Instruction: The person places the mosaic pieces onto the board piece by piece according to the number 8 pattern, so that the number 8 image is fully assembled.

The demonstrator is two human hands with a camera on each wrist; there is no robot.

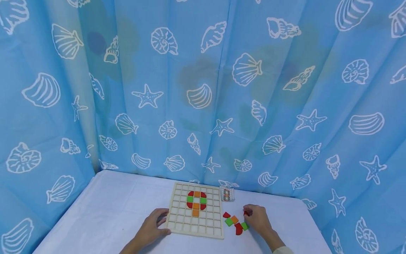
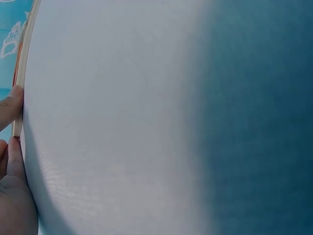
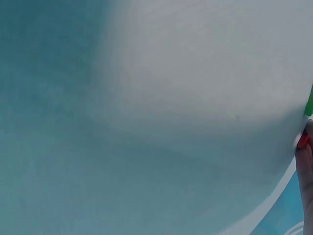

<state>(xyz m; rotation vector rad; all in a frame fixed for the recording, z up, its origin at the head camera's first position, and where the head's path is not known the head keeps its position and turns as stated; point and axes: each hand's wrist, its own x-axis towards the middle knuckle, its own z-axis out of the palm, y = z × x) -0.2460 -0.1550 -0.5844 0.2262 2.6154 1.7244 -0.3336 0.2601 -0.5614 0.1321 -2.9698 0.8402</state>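
Observation:
A pale gridded board (image 1: 180,227) lies on the table, with red, green and orange tiles forming a rounded ring and an orange tile (image 1: 195,213) below it. My left hand (image 1: 150,227) rests against the board's left edge, thumb near the front corner. In the left wrist view, fingers (image 2: 15,156) touch the board's side (image 2: 20,73). My right hand (image 1: 258,219) pinches a small red tile (image 1: 246,213) to the right of the board; that red tile (image 3: 303,140) shows partly at the right wrist view's edge. Just beside this hand lies a green tile (image 1: 244,225).
Between board and right hand are several loose tiles: a red one (image 1: 226,215), a green one (image 1: 229,222), an orange one (image 1: 234,219) and a larger red piece (image 1: 239,229). A small pattern card (image 1: 227,194) lies by the board's back right corner. A blue shell-print curtain (image 1: 203,106) hangs behind the white table (image 1: 127,197).

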